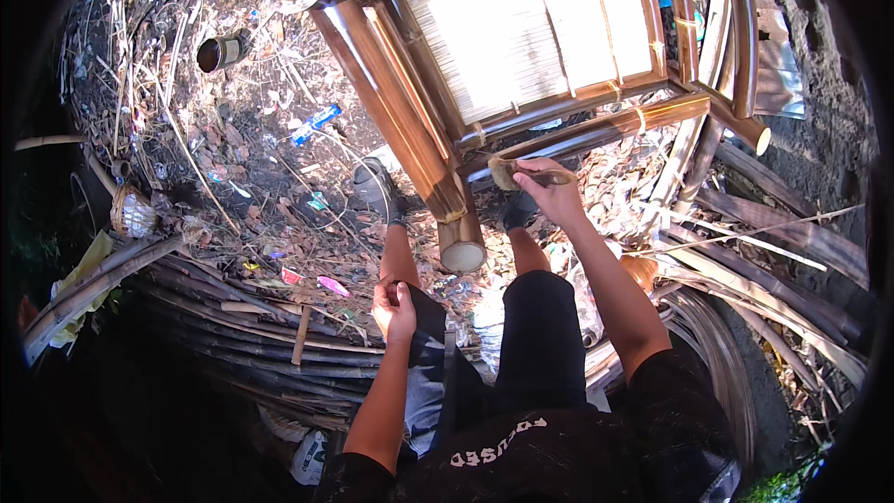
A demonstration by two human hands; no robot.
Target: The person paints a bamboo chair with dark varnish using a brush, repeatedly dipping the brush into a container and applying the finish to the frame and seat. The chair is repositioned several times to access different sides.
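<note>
The bamboo frame [386, 102] runs out of view above, glare washing out the panel [521, 28] beyond its lower rail [615, 130]. By the knee [427, 317], the left hand [398, 317] curls; whether it holds anything, I can't tell. The right hand [555, 196] clamps a brush [504, 174] near that rail, fingers partly hiding it.

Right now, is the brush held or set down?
Held: the right grip is closed around the brush, its bristles pointing left near the bamboo rail. Whether they touch it, I cannot tell.
</note>
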